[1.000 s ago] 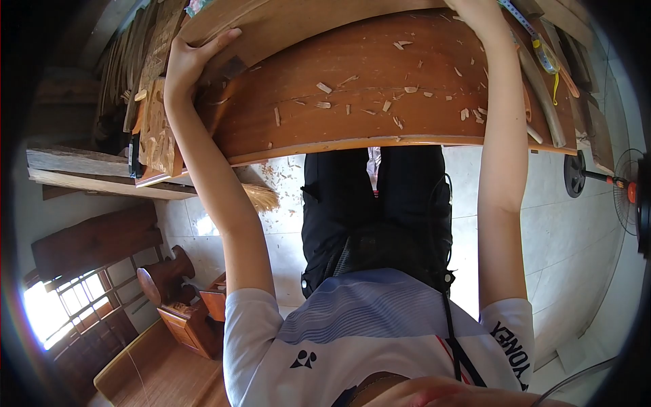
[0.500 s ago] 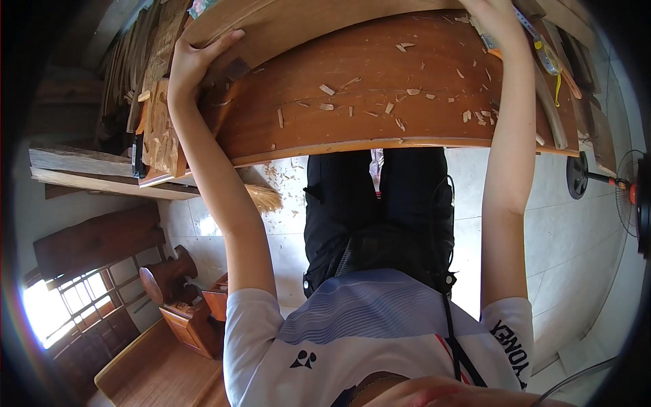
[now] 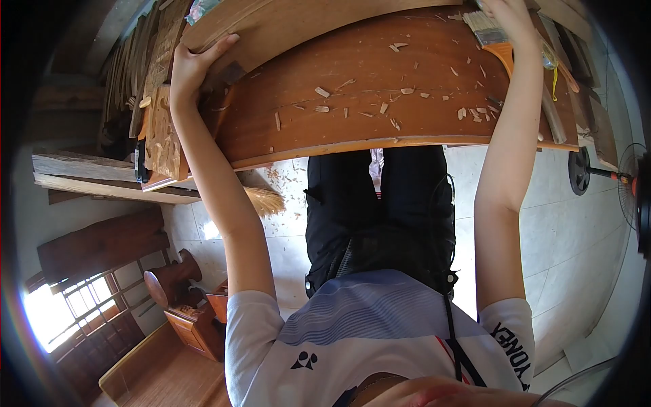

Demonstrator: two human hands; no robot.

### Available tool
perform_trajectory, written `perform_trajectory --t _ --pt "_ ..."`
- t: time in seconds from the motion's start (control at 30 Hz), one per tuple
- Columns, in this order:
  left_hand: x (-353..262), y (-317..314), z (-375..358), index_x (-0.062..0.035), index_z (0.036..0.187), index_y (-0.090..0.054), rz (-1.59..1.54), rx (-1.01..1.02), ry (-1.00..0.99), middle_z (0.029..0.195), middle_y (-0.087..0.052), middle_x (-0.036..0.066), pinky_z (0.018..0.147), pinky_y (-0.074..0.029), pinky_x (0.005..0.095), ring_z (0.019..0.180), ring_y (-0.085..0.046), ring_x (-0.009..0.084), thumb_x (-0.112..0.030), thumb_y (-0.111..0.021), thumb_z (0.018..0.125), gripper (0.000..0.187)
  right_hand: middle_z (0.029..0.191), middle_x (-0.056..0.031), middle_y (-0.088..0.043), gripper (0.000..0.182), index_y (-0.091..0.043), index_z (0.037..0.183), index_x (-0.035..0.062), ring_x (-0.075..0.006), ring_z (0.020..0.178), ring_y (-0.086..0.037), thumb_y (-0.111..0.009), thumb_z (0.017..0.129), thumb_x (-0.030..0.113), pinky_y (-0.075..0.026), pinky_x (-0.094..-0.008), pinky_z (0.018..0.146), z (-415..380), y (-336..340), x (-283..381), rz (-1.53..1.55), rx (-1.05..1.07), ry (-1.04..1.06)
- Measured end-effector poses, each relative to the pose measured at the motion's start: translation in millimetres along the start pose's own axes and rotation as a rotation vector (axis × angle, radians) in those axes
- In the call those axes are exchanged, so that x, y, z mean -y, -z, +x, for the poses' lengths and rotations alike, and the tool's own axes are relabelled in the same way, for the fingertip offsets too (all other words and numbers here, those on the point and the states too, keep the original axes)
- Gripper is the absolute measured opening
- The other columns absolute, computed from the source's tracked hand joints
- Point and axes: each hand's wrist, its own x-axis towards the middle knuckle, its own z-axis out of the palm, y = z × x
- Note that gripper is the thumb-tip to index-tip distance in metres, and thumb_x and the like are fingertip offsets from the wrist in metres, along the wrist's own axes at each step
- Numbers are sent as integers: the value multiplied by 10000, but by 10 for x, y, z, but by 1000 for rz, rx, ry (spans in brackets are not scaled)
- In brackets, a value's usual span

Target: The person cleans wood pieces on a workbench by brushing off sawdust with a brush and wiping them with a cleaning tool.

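A long wooden board [image 3: 285,34] runs across the top of the view, over a reddish-brown wooden tabletop [image 3: 305,129]. My left hand [image 3: 193,68] grips the board's left end, thumb lying along its face and fingers behind it. My right hand [image 3: 508,20] is at the top edge, beyond the board's right end. Its fingers are curled and partly cut off by the frame, with a small bluish bit at the fingertips that I cannot make out. Just under that forearm lies a paintbrush [image 3: 485,30] with pale bristles and an orange handle.
Wood shavings [image 3: 322,91] are scattered over the tabletop. A tape measure [image 3: 548,57] and wooden strips lie right of my right arm. Carved wood [image 3: 163,129] and stacked planks stand at left. Below are a straw broom [image 3: 263,200] and, far right, a fan [image 3: 630,180].
My right hand has shifted right and up, away from the board's end, uncovering the paintbrush's bristles and handle. My left hand keeps its grip on the board.
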Motion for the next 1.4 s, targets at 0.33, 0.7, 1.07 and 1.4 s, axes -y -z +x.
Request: perform_trajectory --t 0.33,0.7,1.07,1.4 --pt "4 -8 -1 88 1109 -688 -4 0 -17 978 -740 131 722 -580 300 810 -715 171 -316 -935 737 602 761 66 -666 249 -785 1194 122 -28 548 -416 -737 956 180 -324 -213 497 31 27 -102 21 -7 8" --pt "-62 -16 -33 81 1121 -688 30 -8 28 989 -739 128 743 -585 308 834 -716 177 -303 -936 739 596 1117 -101 -779 285 -772 1196 88 -154 1007 -676 -762 926 177 -499 -302 938 47 -444 182 -72 161 162" --pt "-30 -12 -39 74 1138 -685 5 9 -16 994 -739 125 744 -587 316 841 -715 174 -294 -931 752 588 1081 -46 -772 283 -742 1231 47 -102 991 -650 -721 971 155 -501 -256 893 115 -161 -112 13 -13 138" --pt "0 1 -16 83 1139 -686 1 17 17 999 -742 141 750 -596 321 833 -723 184 -318 -943 730 627 738 50 -640 230 -776 1182 60 -25 593 -463 -710 966 101 -345 -210 521 -52 126 -37 21 27 -164"
